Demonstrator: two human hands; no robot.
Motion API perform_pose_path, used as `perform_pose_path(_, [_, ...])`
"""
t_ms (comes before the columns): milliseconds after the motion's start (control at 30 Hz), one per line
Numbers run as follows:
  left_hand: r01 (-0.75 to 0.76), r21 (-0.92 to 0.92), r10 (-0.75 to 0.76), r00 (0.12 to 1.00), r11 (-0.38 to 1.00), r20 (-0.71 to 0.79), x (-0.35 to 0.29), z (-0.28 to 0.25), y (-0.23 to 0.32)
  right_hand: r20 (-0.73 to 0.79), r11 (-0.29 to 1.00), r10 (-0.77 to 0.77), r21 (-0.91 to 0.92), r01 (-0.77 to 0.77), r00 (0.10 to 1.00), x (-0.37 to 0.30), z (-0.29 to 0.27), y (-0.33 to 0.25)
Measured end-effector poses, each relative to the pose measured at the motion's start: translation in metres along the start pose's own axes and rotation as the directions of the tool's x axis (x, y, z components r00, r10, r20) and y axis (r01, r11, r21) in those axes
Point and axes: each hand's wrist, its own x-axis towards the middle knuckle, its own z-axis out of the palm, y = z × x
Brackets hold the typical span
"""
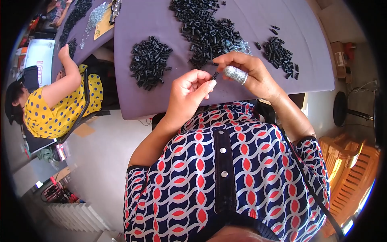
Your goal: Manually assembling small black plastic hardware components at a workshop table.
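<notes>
Pinched between the thumb and fingers of my left hand (190, 93) is a small black plastic part (214, 76), over the table's near edge. Just right of it hovers my right hand (252, 74), its thumb covered in a silvery wrap (235, 75). The right index finger stretches toward the left hand, apart from the thumb, and I see nothing held there; its other fingers are partly hidden. Beyond both hands lies a large heap of black tubular parts (209, 36). Small clear or silvery pieces (240, 46) lie at its near right side, partly behind my right hand.
A pile of black parts (149, 62) lies left on the purple-grey table cover (278, 14), a smaller pile (278, 56) right. Another person in a yellow dotted top (52, 105) sits at the left beside a second table. A wooden slatted chair (354, 173) stands lower right.
</notes>
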Motion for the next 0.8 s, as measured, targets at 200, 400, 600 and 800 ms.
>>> perform_pose_path(200, [-0.043,0.026,0.044,0.999,0.999,-0.024,-0.002,0.0,-0.001,0.011,0.986,0.029,0.167,-0.03,1.0,0.003,0.01,0.001])
perform_pose_path(400, [-0.025,0.006,0.025,1.0,1.0,-0.015,0.001,-0.002,-0.005,-0.026,0.999,-0.038,0.027,0.039,0.999,0.003,0.011,0.003])
perform_pose_path(600, [0.011,-0.059,-0.014,0.999,0.998,-0.05,0.005,-0.003,-0.006,-0.01,0.751,-0.306,-0.616,0.236,0.952,0.004,0.021,-0.001])
perform_pose_path(800, [0.022,-0.059,-0.024,0.999,0.998,-0.037,0.009,-0.001,-0.009,0.044,0.646,-0.344,-0.714,0.271,0.938,0.009,0.023,0.003])
